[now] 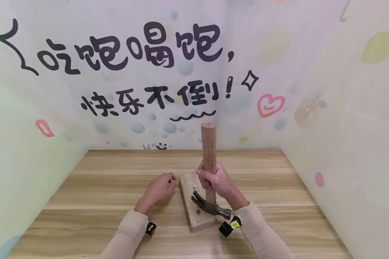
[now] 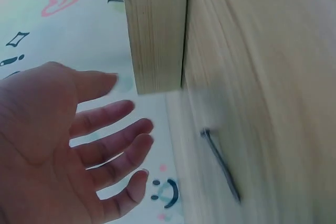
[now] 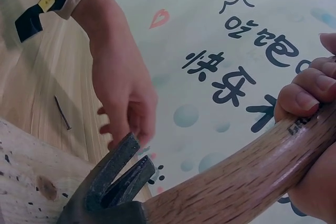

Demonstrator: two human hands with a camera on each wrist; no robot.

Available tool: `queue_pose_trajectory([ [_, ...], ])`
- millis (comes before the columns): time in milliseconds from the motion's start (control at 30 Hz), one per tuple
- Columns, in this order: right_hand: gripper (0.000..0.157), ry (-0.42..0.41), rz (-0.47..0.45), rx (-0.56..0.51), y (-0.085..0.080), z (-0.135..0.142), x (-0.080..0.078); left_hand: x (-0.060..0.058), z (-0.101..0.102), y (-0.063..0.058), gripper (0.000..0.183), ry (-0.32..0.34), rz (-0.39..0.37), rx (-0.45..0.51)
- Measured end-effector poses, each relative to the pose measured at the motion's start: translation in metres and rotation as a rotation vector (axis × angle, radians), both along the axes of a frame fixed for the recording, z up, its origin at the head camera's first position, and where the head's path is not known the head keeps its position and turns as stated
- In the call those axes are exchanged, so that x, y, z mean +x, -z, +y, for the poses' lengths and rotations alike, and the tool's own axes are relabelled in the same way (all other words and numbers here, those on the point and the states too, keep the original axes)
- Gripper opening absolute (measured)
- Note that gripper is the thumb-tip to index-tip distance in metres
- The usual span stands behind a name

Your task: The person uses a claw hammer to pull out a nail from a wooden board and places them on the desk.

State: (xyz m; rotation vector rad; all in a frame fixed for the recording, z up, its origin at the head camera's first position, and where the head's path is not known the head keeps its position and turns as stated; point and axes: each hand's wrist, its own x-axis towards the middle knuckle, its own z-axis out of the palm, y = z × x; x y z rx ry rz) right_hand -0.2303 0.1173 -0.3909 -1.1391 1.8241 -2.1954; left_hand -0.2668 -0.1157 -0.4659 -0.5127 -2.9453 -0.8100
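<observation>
My right hand (image 1: 221, 180) grips the wooden handle of a claw hammer (image 1: 209, 147), whose butt points up. The steel head (image 1: 211, 208) hangs low over the near right part of a wooden board (image 1: 188, 201), claw toward the left; whether it touches the board I cannot tell. To the board's left is my left hand (image 1: 159, 187), its fingers (image 2: 118, 142) loosely bent and holding nothing. A loose nail (image 2: 221, 166) lies on the table near that hand, and the right wrist view shows a nail (image 3: 62, 113) there too. Two nails (image 2: 115, 0) stick out of the board's face.
The wood-grain table (image 1: 262, 230) has pale printed walls on three sides, with dark lettering on the back wall (image 1: 240, 126). Dark holes and a knot (image 3: 46, 187) mark the board's top. Each sleeve has a black wrist device (image 1: 151, 228) at its cuff.
</observation>
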Motion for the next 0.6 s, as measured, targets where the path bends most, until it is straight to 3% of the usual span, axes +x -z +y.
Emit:
queue_pose_trajectory([
  [333, 0.020, -0.009, 0.000, -0.003, 0.000, 0.001, 0.000, -0.026, 0.038, 0.009, 0.033, -0.045, 0.101, 0.063],
  [600, 0.021, 0.004, -0.050, 0.002, 0.001, 0.000, 0.003, -0.034, 0.057, 0.017, 0.041, -0.040, 0.008, 0.029],
])
